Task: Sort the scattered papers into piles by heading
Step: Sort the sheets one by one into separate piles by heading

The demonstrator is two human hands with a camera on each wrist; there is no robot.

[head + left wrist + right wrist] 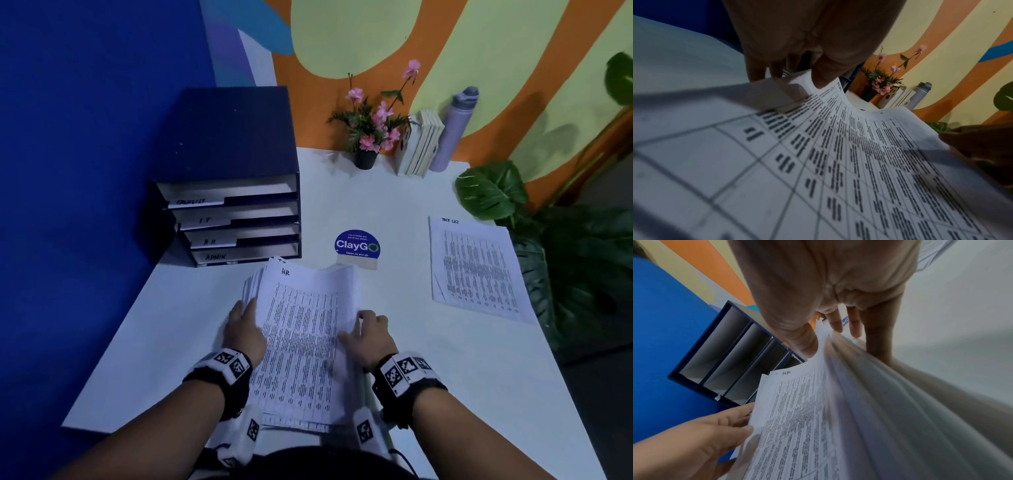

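Sorting barely begun: one pile laid out, the bulk of the papers in hand

The left hand (244,330) grips the left edge of the paper stack (301,346), thumb on top and fingers beneath, while the right hand (368,337) pinches its right edge and bows the sheets upward; the top sheet is headed "HR" and the stack is held just above the near middle of the white table (394,202). One pile headed "Task List" (474,270) lies well apart on the table's right side. Judging by the thick stack, most sheets remain unsorted, and piles for HR and the other headings have yet to be started.
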